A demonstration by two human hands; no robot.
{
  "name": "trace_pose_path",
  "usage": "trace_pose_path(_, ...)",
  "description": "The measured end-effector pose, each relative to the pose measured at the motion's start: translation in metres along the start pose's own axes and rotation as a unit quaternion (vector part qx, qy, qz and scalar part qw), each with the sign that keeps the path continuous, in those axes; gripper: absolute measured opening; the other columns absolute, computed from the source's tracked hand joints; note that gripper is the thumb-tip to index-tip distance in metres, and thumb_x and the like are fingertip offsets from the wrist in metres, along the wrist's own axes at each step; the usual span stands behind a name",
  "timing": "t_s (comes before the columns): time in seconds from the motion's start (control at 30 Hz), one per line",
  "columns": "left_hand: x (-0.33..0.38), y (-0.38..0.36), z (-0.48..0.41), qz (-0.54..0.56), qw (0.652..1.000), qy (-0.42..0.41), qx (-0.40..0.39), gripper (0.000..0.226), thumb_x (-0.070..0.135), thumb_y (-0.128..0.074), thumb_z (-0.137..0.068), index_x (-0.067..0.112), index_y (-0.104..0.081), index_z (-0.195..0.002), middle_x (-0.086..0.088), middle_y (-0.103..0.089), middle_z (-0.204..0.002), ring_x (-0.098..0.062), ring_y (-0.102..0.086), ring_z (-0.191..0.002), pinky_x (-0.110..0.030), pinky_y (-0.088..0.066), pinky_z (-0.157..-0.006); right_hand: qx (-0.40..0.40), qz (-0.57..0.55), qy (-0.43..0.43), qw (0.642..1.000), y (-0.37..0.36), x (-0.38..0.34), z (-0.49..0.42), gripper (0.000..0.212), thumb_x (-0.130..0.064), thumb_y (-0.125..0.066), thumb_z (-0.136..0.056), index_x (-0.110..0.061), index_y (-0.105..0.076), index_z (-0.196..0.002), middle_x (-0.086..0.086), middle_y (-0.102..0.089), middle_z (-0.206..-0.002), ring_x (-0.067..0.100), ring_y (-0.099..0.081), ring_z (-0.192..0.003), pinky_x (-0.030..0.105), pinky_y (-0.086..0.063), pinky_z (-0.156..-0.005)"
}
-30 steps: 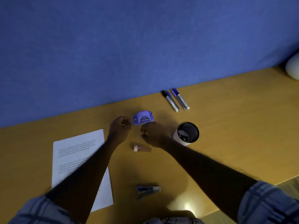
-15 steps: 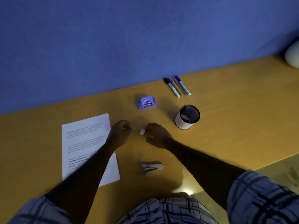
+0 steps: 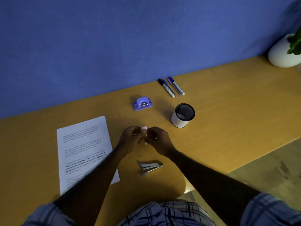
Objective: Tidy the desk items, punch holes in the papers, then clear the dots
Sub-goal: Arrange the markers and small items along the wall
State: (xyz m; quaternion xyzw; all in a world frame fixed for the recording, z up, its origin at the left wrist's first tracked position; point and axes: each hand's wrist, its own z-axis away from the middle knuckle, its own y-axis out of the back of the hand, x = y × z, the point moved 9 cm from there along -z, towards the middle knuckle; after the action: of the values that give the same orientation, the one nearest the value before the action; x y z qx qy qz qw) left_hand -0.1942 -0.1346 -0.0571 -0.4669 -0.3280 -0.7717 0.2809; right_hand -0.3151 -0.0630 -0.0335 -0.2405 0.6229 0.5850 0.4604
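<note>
Papers lie unpunched; left hand and right hand together pinch a small pale tube, which could slip and roll off the desk.

Dim, bluish light; soft blur

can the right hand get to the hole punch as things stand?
Probably yes, but not free yet. The right hand and left hand are both busy with a small pale object. The hole punch sits just beyond, nothing lying between.
</note>
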Motion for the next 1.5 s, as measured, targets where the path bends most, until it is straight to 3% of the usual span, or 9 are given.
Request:
trace_pose_path(0.23,0.006,0.02,-0.007,-0.018,0.998,-0.01,0.057,0.021,0.035,-0.065,-0.091,0.014,-0.07,-0.091,-0.003,-0.073,-0.082,-0.018,-0.071,-0.078,-0.035,-0.058,-0.071,-0.122,0.134,-0.082,0.98,-0.018,0.034,0.022,0.057,-0.042,-0.072,-0.083,-0.015,-0.054,-0.13,0.004,-0.061,-0.12,0.017,-0.058,-0.104,0.026,-0.047,-0.084)
trace_pose_path(0.37,0.009,0.027,-0.012,0.011,0.998,-0.004,0.059,0.016,0.032,-0.066,-0.09,0.017,-0.067,-0.096,-0.002,-0.072,-0.086,-0.014,-0.071,-0.077,-0.029,-0.06,-0.065,-0.279,0.291,-0.003,0.915,-0.041,0.05,0.054,0.083,-0.062,-0.07,-0.074,-0.021,-0.043,-0.141,0.006,-0.04,-0.147,0.023,-0.038,-0.133,0.039,-0.036,-0.108)
trace_pose_path(0.47,0.009,0.027,-0.015,0.027,0.998,0.003,0.062,0.02,0.03,-0.067,-0.09,0.013,-0.067,-0.101,-0.004,-0.072,-0.09,-0.016,-0.071,-0.079,-0.03,-0.059,-0.066,-0.304,0.355,0.078,0.881,-0.058,0.043,0.066,0.075,-0.054,-0.071,-0.077,-0.02,-0.043,-0.137,0.007,-0.041,-0.143,0.024,-0.037,-0.131,0.046,-0.034,-0.109)
trace_pose_path(0.6,0.013,0.025,-0.02,0.03,0.998,0.005,0.063,0.02,0.03,-0.067,-0.09,0.013,-0.067,-0.101,-0.004,-0.071,-0.09,-0.016,-0.07,-0.08,-0.032,-0.059,-0.067,-0.273,0.343,0.114,0.892,-0.056,0.028,0.061,0.037,-0.039,-0.065,-0.085,-0.019,-0.057,-0.115,0.003,-0.056,-0.119,0.02,-0.052,-0.111,0.045,-0.044,-0.097)
trace_pose_path(0.83,0.025,0.026,-0.043,0.052,0.995,0.011,0.079,0.028,0.035,-0.069,-0.088,0.009,-0.069,-0.097,-0.009,-0.072,-0.085,-0.019,-0.068,-0.076,-0.038,-0.058,-0.07,-0.093,0.175,0.086,0.976,0.016,-0.013,0.019,0.024,-0.033,-0.071,-0.08,-0.019,-0.064,-0.098,-0.002,-0.06,-0.097,0.008,-0.051,-0.082,0.028,-0.048,-0.073)
trace_pose_path(1.0,0.045,0.021,-0.071,0.078,0.993,-0.003,0.085,0.023,0.034,-0.071,-0.086,0.012,-0.067,-0.082,-0.006,-0.069,-0.069,-0.021,-0.062,-0.066,-0.038,-0.052,-0.064,0.061,0.104,0.098,0.988,0.104,-0.04,-0.028,0.018,-0.031,-0.073,-0.077,-0.018,-0.062,-0.081,-0.005,-0.057,-0.076,0.005,-0.046,-0.064,0.015,-0.035,-0.057)
trace_pose_path(1.13,0.069,0.01,-0.099,0.099,0.992,-0.027,0.076,0.034,0.041,-0.07,-0.08,0.008,-0.066,-0.071,-0.006,-0.064,-0.061,-0.018,-0.057,-0.059,-0.038,-0.049,-0.065,0.145,0.122,0.034,0.981,0.175,-0.017,-0.084,0.023,-0.031,-0.077,-0.077,-0.017,-0.059,-0.073,-0.004,-0.056,-0.072,0.01,-0.048,-0.063,0.022,-0.033,-0.057)
trace_pose_path(1.37,0.107,-0.018,-0.152,0.1,0.992,-0.052,0.047,0.046,0.037,-0.063,-0.092,-0.001,-0.062,-0.066,-0.024,-0.064,-0.062,-0.024,-0.059,-0.056,-0.037,-0.047,-0.062,0.14,0.212,-0.089,0.963,0.236,0.061,-0.182,0.03,-0.035,-0.074,-0.08,-0.016,-0.055,-0.067,0.004,-0.06,-0.074,0.026,-0.058,-0.073,0.035,-0.042,-0.06)
trace_pose_path(1.5,0.114,-0.031,-0.178,0.107,0.992,-0.045,0.054,0.041,0.038,-0.067,-0.088,0.0,-0.064,-0.074,-0.023,-0.068,-0.068,-0.03,-0.063,-0.062,-0.045,-0.051,-0.066,0.119,0.256,-0.15,0.948,0.24,0.1,-0.228,0.033,-0.041,-0.073,-0.081,-0.009,-0.068,-0.087,0.01,-0.068,-0.091,0.025,-0.061,-0.082,0.033,-0.045,-0.062)
